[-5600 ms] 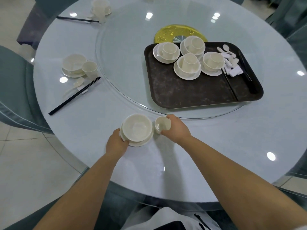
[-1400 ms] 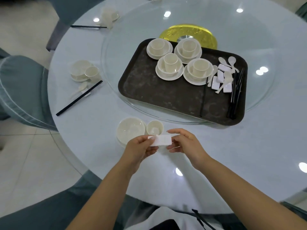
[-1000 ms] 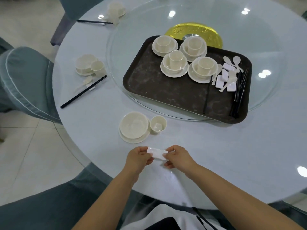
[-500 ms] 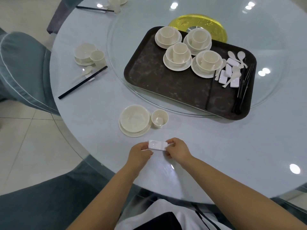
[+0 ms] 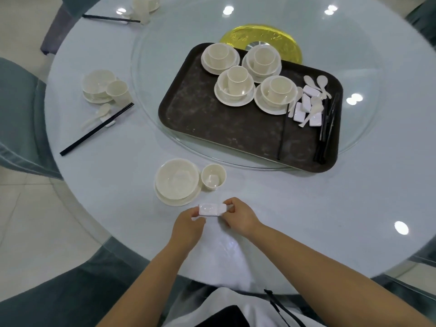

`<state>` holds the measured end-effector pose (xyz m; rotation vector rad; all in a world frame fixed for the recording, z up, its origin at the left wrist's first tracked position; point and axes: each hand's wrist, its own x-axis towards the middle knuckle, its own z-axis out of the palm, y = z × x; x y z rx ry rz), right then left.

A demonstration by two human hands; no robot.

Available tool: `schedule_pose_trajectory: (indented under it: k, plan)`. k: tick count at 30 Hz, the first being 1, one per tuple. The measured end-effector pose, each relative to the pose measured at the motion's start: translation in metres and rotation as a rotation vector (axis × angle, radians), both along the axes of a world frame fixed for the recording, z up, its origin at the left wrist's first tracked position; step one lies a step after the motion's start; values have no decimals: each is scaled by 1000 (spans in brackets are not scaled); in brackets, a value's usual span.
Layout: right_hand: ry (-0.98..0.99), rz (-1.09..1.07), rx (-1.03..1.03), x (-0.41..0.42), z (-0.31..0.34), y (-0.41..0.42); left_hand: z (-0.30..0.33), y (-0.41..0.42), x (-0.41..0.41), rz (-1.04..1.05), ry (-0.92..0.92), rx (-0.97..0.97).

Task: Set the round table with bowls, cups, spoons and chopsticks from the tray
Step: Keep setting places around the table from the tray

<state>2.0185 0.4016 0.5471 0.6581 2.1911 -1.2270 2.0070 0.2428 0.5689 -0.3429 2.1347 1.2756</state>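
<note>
Though small and half covered by fingertips, a white rest (image 5: 210,209) is pinched at its ends by left hand (image 5: 188,226) and right hand (image 5: 238,217), low over the round table (image 5: 306,208), just before bowl (image 5: 177,179) and cup (image 5: 213,177). Tray (image 5: 212,123) sits on glass turntable; tiled floor left.

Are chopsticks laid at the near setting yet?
No. Beside the near bowl and cup there is only the white rest, held by both hands; no chopsticks lie there.
</note>
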Motion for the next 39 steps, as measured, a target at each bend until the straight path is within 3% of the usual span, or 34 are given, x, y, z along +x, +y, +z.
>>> schedule_pose_trajectory:
  k: [11, 19, 25, 28, 33, 39]
  plan:
    - [10, -16, -75, 3, -4, 26, 1, 5, -22, -95, 42, -308]
    - [223, -399, -104, -21, 27, 94, 26, 43, -40, -166, -143, -103]
    - [391, -622, 213, -51, 52, 177, 43, 89, -42, -210, -99, 20]
    - [337, -610, 416, -64, 52, 212, 44, 108, -45, -218, -76, 39]
    - [132, -501, 548, -85, 39, 237, 36, 133, -46, -258, -62, 54]
    - [71, -477, 484, -97, 31, 249, 30, 143, -44, -307, -73, 54]
